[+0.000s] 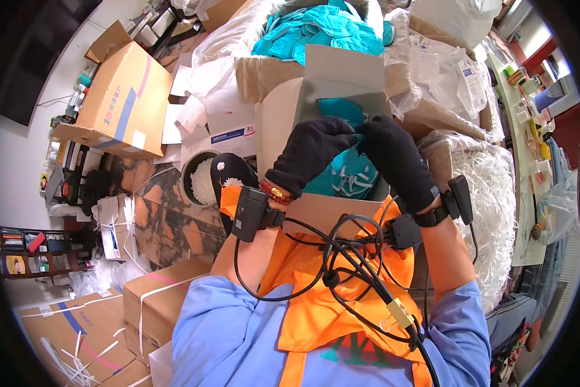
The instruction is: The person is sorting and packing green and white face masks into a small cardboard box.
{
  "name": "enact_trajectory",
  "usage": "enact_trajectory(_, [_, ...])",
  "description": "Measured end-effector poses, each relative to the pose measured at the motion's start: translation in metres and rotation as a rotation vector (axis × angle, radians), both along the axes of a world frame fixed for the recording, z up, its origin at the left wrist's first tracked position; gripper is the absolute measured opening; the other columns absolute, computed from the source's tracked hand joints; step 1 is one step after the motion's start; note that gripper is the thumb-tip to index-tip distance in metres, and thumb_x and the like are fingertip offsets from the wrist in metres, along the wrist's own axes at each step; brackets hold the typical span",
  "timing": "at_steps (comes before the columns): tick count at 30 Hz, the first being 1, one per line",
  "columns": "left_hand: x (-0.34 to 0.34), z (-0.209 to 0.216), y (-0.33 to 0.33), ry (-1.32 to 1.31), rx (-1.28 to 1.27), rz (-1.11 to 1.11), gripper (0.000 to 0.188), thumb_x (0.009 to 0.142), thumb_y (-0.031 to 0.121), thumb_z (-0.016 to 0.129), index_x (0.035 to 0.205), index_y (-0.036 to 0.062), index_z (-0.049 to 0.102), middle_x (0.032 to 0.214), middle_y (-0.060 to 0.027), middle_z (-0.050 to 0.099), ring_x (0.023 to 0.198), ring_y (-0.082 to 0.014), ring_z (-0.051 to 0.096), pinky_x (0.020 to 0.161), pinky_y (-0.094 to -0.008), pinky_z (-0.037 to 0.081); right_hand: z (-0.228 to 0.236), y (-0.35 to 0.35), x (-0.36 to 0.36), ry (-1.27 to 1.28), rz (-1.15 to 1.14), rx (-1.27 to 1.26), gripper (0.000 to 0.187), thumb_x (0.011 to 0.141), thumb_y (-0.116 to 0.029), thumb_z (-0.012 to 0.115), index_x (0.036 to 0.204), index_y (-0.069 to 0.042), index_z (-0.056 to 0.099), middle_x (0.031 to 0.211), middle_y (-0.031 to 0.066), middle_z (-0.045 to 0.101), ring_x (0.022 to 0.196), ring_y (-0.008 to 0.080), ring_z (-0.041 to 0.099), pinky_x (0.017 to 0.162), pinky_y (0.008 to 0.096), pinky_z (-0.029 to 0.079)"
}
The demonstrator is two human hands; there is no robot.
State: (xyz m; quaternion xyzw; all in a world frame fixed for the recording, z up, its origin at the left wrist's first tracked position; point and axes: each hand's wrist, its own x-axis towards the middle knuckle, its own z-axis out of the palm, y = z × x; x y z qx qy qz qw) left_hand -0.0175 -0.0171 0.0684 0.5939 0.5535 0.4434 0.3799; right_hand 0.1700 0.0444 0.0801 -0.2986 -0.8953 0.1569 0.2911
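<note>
My left hand [312, 151] and my right hand [396, 158], both in black gloves, meet over an open cardboard box [341, 64]. Their fingertips are pinched close together on a teal face mask, mostly hidden by the gloves. Inside the box, another teal piece [340, 111] shows against the far wall. Below my hands lie more teal face masks [341, 171] with short white strips [356, 186] across them. A black device is strapped to each wrist, with cables running down over my orange apron [316, 309].
A large lined carton heaped with teal masks [322, 29] stands beyond the box. To the right are a carton of clear plastic bags [435, 71] and a bag of white strips [483, 219]. A round bin of white bits [203, 179] and a closed carton [125, 97] stand left.
</note>
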Motion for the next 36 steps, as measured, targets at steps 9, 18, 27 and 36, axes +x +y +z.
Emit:
enact_trajectory(9, [0.001, -0.002, -0.002, -0.107, -0.094, 0.047, 0.036, 0.082, 0.019, 0.072, 0.112, 0.0023, 0.062, 0.101, -0.0091, 0.067, 0.092, -0.0173, 0.063, 0.082, -0.0294, 0.05, 0.002, 0.021, 0.018, 0.27, -0.007, -0.206, 0.019, 0.078, -0.006, 0.071, 0.096, -0.001, 0.065, 0.097, 0.0121, 0.062, 0.093, 0.0244, 0.059, 0.081, 0.0326, 0.048])
enact_trajectory(18, [-0.008, 0.009, 0.0, -0.5, -0.204, 0.126, 0.033, 0.082, 0.028, 0.073, 0.106, 0.0058, 0.065, 0.095, -0.0041, 0.068, 0.084, -0.0142, 0.063, 0.072, -0.03, 0.052, 0.001, -0.013, 0.012, 0.652, -0.029, -1.184, 0.026, 0.08, -0.017, 0.071, 0.1, -0.001, 0.068, 0.102, 0.0067, 0.067, 0.091, 0.0134, 0.061, 0.08, 0.0283, 0.049])
enact_trajectory(27, [-0.001, -0.016, 0.004, -0.622, -0.097, 0.026, 0.033, 0.096, 0.029, 0.056, 0.118, 0.0044, 0.061, 0.102, -0.008, 0.065, 0.093, -0.0141, 0.061, 0.077, -0.0312, 0.052, 0.024, -0.031, 0.001, 0.281, -0.389, -0.742, 0.035, 0.087, -0.038, 0.062, 0.101, -0.006, 0.069, 0.092, 0.0136, 0.07, 0.086, 0.024, 0.067, 0.08, 0.0323, 0.049])
enact_trajectory(36, [-0.03, -0.049, 0.012, 0.097, 0.209, 0.005, 0.034, 0.094, 0.027, 0.058, 0.12, 0.0046, 0.061, 0.105, -0.011, 0.065, 0.09, -0.0194, 0.063, 0.081, -0.0324, 0.052, -0.009, 0.015, 0.024, 0.173, -0.15, 0.083, 0.022, 0.089, -0.023, 0.063, 0.091, -0.001, 0.063, 0.086, 0.0151, 0.067, 0.079, 0.0266, 0.065, 0.069, 0.0345, 0.05])
